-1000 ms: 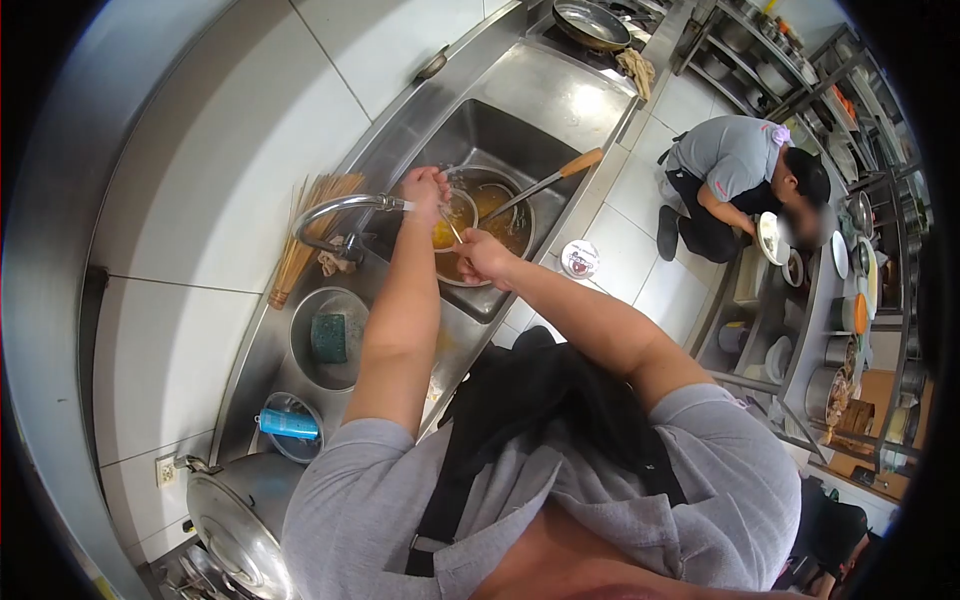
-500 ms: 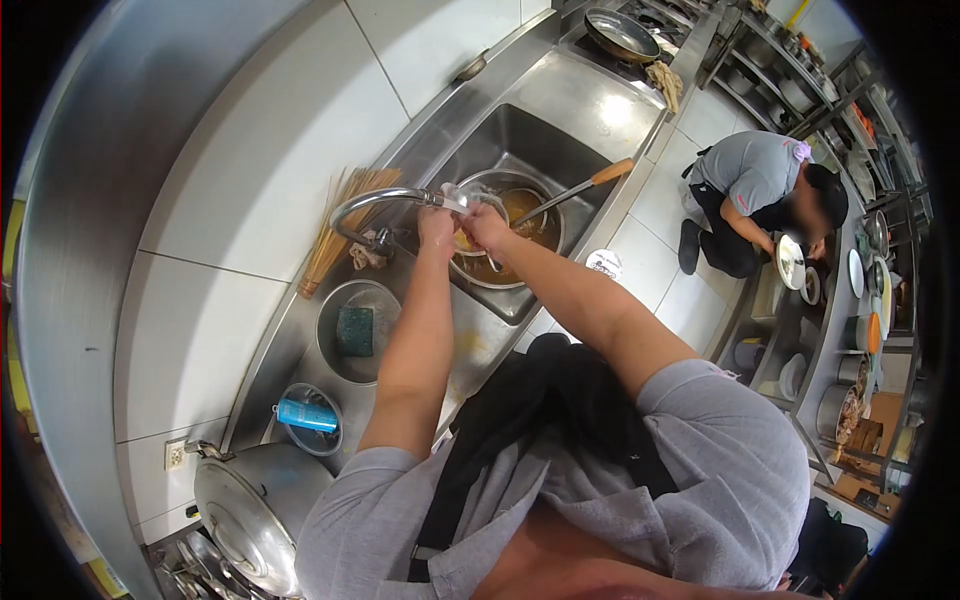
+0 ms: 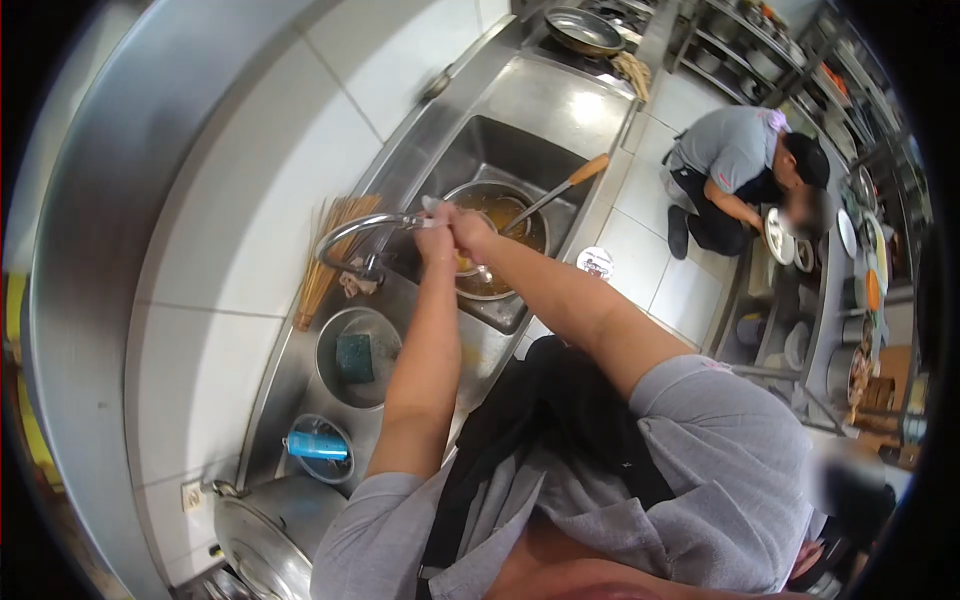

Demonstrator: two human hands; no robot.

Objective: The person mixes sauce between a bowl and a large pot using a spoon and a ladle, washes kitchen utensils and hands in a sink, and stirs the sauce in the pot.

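Both my hands meet under the tip of the curved metal faucet (image 3: 345, 232), over the sink (image 3: 490, 135). My left hand (image 3: 434, 240) is closed, with its grip mostly hidden. Pressed against it, my right hand (image 3: 470, 236) also has its fingers curled. A small whitish, shiny piece (image 3: 432, 206) shows above the fingers; its kind is unclear. Below the hands a round metal pot (image 3: 538, 205) holds brownish-orange liquid. Across its rim leans a utensil with a wooden handle (image 3: 590, 170), its head hidden.
Left of the sink lie a bamboo brush (image 3: 325, 265), a metal bowl (image 3: 325, 350) with a green scouring pad (image 3: 353, 358), and a bowl with a blue object (image 3: 318, 445). A large lidded pot (image 3: 265, 545) stands nearer. A co-worker (image 3: 730, 150) crouches at the right shelves, holding a plate (image 3: 778, 236).
The view has shifted slightly, so the sink and counter sit a little farther left. My hands stay together at the faucet tip, the right one turned more over the left.
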